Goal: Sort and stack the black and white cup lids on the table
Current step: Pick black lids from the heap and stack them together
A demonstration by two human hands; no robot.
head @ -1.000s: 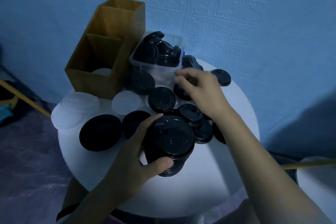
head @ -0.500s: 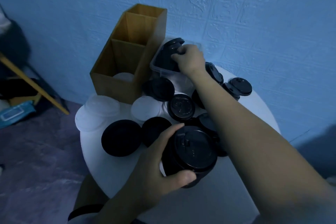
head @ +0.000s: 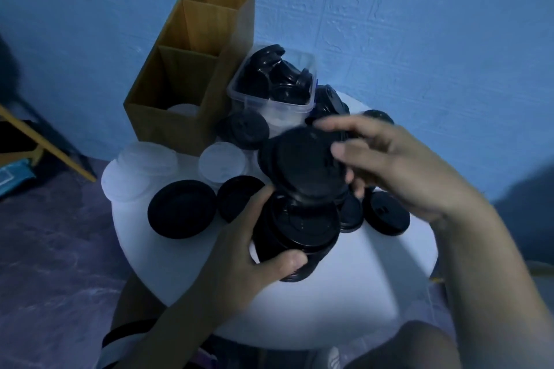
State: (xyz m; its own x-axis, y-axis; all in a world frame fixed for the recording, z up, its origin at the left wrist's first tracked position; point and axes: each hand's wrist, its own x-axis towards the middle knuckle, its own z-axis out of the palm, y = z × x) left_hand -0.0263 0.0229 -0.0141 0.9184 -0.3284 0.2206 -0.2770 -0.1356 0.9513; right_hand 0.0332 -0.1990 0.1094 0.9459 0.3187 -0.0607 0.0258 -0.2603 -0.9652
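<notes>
My left hand (head: 239, 252) grips a stack of black lids (head: 296, 237) above the round white table (head: 344, 302). My right hand (head: 395, 168) holds a black lid (head: 302, 165), blurred, just above the top of that stack. Loose black lids (head: 181, 208) lie on the table to the left and right of the stack. White lids (head: 144, 162) sit at the table's left edge, with another white lid (head: 220, 165) near the middle. A clear plastic tub (head: 269, 105) at the back holds several more black lids.
A wooden two-compartment box (head: 168, 117) stands at the back left with a white lid inside its near compartment. A blue wall lies right behind the table. A yellow-framed object (head: 45, 141) stands on the floor to the left.
My right hand has come back from the plastic tub with a black lid and now holds it over the stack in my left hand. The view shifted slightly.
</notes>
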